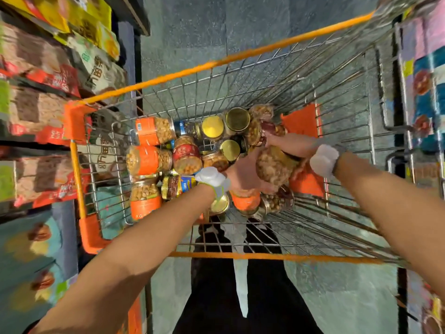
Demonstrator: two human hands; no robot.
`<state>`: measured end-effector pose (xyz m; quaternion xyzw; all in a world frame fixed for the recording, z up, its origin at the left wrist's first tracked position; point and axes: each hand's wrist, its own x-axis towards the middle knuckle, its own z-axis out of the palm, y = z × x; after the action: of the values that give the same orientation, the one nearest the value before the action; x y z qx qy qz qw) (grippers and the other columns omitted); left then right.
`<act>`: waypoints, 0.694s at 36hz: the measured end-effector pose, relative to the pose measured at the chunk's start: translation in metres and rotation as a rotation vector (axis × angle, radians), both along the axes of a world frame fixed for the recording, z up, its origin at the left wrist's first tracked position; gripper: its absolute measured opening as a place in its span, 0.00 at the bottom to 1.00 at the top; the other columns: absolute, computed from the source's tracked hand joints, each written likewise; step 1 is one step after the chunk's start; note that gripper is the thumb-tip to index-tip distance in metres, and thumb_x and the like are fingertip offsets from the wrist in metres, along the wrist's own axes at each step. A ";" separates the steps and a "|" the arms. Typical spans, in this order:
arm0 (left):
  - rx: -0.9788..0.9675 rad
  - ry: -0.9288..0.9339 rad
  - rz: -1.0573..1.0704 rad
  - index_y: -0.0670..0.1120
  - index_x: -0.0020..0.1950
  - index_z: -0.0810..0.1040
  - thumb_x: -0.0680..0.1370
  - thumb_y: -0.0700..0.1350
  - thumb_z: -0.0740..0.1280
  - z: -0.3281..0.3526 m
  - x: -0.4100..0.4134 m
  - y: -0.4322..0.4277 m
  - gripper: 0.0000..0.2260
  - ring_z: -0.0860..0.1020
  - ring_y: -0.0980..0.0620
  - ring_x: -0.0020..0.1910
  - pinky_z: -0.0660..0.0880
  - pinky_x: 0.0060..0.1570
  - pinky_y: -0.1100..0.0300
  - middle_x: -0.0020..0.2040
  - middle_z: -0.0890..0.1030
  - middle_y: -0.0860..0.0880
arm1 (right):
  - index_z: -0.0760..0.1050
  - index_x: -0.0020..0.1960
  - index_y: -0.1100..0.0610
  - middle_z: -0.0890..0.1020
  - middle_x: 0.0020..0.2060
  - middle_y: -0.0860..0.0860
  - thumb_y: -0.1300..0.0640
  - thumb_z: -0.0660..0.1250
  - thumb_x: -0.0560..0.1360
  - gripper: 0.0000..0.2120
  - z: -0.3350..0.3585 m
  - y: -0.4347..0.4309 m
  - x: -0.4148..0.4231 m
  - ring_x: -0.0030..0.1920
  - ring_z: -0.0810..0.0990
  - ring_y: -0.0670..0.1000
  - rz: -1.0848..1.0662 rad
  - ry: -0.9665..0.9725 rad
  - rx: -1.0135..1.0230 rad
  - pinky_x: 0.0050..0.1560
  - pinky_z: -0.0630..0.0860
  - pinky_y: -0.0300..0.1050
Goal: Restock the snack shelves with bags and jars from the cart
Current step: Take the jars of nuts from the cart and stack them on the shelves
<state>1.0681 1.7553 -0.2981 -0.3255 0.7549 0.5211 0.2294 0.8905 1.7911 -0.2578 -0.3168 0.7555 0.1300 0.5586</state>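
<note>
Both my arms reach down into a wire cart [240,68] with orange rims. Its floor is covered with several nut jars, some with orange labels [147,160] and some with gold lids [237,119]. My left hand [243,175] cups a clear jar of brown nuts [273,165] from below and the left. My right hand [286,142] lies over the top of the same jar, its fingers partly hidden behind it. The jar is tilted and lifted a little above the pile.
Snack shelves with red, yellow and green bags [43,75] run along the left, close to the cart's side. More packaged goods [426,92] stand on the right. Grey floor tiles [216,32] stretch ahead of the cart. My dark trousers [216,297] show below the cart's near rim.
</note>
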 end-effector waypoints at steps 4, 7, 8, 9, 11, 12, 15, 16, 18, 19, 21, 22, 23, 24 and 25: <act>0.271 -0.003 0.121 0.48 0.80 0.50 0.64 0.51 0.83 0.011 0.008 -0.017 0.55 0.73 0.46 0.67 0.70 0.59 0.56 0.68 0.73 0.46 | 0.73 0.55 0.60 0.83 0.49 0.58 0.32 0.52 0.80 0.31 0.014 -0.009 0.007 0.28 0.82 0.55 -0.311 -0.053 -0.055 0.23 0.76 0.39; 0.270 -0.057 0.270 0.48 0.78 0.54 0.70 0.50 0.81 0.013 0.025 -0.036 0.46 0.79 0.53 0.54 0.75 0.49 0.59 0.61 0.75 0.50 | 0.76 0.51 0.64 0.84 0.33 0.58 0.36 0.53 0.82 0.31 0.015 -0.009 0.012 0.27 0.82 0.57 -0.526 -0.056 -0.155 0.24 0.77 0.41; 0.285 -0.066 0.324 0.48 0.76 0.57 0.72 0.48 0.79 0.016 0.032 -0.042 0.41 0.80 0.58 0.47 0.77 0.43 0.61 0.60 0.76 0.50 | 0.77 0.51 0.64 0.85 0.35 0.59 0.38 0.53 0.82 0.30 0.013 -0.009 0.013 0.28 0.83 0.56 -0.504 -0.016 -0.204 0.25 0.77 0.41; 0.324 -0.050 0.388 0.48 0.73 0.61 0.74 0.44 0.77 0.017 0.043 -0.048 0.33 0.80 0.62 0.41 0.79 0.39 0.64 0.57 0.79 0.49 | 0.77 0.49 0.64 0.85 0.37 0.59 0.41 0.54 0.83 0.27 0.011 -0.009 0.019 0.28 0.83 0.54 -0.469 0.010 -0.259 0.25 0.76 0.39; 0.379 0.010 0.468 0.49 0.60 0.72 0.76 0.35 0.73 0.023 0.066 -0.062 0.18 0.81 0.65 0.39 0.79 0.40 0.68 0.49 0.84 0.54 | 0.77 0.46 0.64 0.84 0.40 0.60 0.49 0.55 0.83 0.21 0.002 -0.010 0.034 0.29 0.83 0.52 -0.312 0.063 -0.316 0.27 0.76 0.40; 0.395 0.016 0.510 0.50 0.57 0.73 0.77 0.32 0.71 0.026 0.080 -0.069 0.17 0.81 0.66 0.39 0.79 0.41 0.69 0.44 0.84 0.57 | 0.78 0.47 0.64 0.84 0.41 0.60 0.51 0.56 0.82 0.19 -0.002 -0.012 0.046 0.32 0.83 0.54 -0.223 0.062 -0.302 0.30 0.77 0.43; 0.536 0.054 0.608 0.48 0.68 0.67 0.80 0.31 0.65 0.042 0.115 -0.083 0.21 0.83 0.63 0.39 0.80 0.40 0.66 0.49 0.82 0.51 | 0.80 0.50 0.62 0.85 0.45 0.56 0.50 0.60 0.81 0.17 -0.014 -0.016 0.090 0.44 0.84 0.57 0.068 -0.080 -0.217 0.44 0.79 0.49; 0.602 0.072 0.628 0.49 0.68 0.65 0.81 0.31 0.63 0.048 0.121 -0.085 0.20 0.83 0.62 0.34 0.80 0.42 0.65 0.47 0.81 0.50 | 0.81 0.51 0.58 0.85 0.46 0.53 0.46 0.61 0.81 0.17 -0.018 -0.016 0.102 0.47 0.83 0.56 0.163 -0.104 -0.190 0.49 0.78 0.50; 0.716 0.116 0.715 0.50 0.68 0.65 0.82 0.31 0.62 0.055 0.142 -0.090 0.20 0.80 0.61 0.28 0.81 0.53 0.56 0.38 0.81 0.46 | 0.78 0.53 0.49 0.83 0.51 0.48 0.43 0.64 0.79 0.11 -0.029 -0.016 0.128 0.50 0.80 0.52 0.316 -0.143 -0.188 0.54 0.76 0.49; 0.765 0.144 0.775 0.49 0.70 0.65 0.81 0.33 0.63 0.054 0.153 -0.094 0.20 0.81 0.61 0.29 0.79 0.57 0.50 0.37 0.80 0.42 | 0.78 0.57 0.47 0.82 0.54 0.48 0.45 0.65 0.78 0.11 -0.035 -0.018 0.143 0.51 0.79 0.51 0.383 -0.170 -0.191 0.54 0.77 0.48; 0.834 0.139 0.817 0.49 0.66 0.70 0.78 0.42 0.64 0.047 0.169 -0.101 0.16 0.84 0.57 0.37 0.79 0.56 0.50 0.41 0.83 0.39 | 0.77 0.62 0.49 0.81 0.59 0.51 0.50 0.67 0.76 0.14 -0.039 -0.017 0.160 0.54 0.80 0.52 0.501 -0.157 -0.141 0.54 0.78 0.48; 0.855 0.121 0.810 0.49 0.64 0.72 0.76 0.46 0.65 0.041 0.176 -0.103 0.16 0.85 0.54 0.42 0.80 0.54 0.51 0.45 0.86 0.44 | 0.76 0.65 0.52 0.80 0.60 0.53 0.53 0.68 0.76 0.17 -0.041 -0.016 0.173 0.56 0.79 0.53 0.514 -0.148 -0.117 0.56 0.78 0.48; 0.858 0.102 0.816 0.50 0.63 0.73 0.75 0.48 0.67 0.037 0.184 -0.105 0.17 0.85 0.52 0.44 0.81 0.52 0.52 0.46 0.86 0.48 | 0.75 0.67 0.55 0.79 0.61 0.55 0.55 0.68 0.77 0.19 -0.046 -0.017 0.186 0.59 0.79 0.56 0.528 -0.120 -0.115 0.58 0.76 0.49; 0.857 0.096 0.818 0.50 0.63 0.74 0.74 0.50 0.72 0.035 0.188 -0.104 0.18 0.85 0.51 0.45 0.83 0.49 0.54 0.46 0.86 0.50 | 0.74 0.69 0.56 0.78 0.63 0.56 0.55 0.67 0.78 0.19 -0.046 -0.015 0.193 0.62 0.78 0.57 0.585 -0.036 -0.128 0.60 0.75 0.50; 0.852 0.093 0.828 0.50 0.61 0.76 0.71 0.52 0.77 0.032 0.196 -0.105 0.21 0.85 0.51 0.44 0.83 0.43 0.56 0.44 0.86 0.51 | 0.72 0.70 0.57 0.77 0.64 0.56 0.55 0.65 0.79 0.19 -0.049 -0.015 0.205 0.63 0.77 0.58 0.631 0.047 -0.126 0.61 0.75 0.52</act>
<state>1.2642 1.6499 -0.2660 -0.4488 0.2990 0.8379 0.0843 1.0959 1.7763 -0.3065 -0.5663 0.6393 0.2570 0.4523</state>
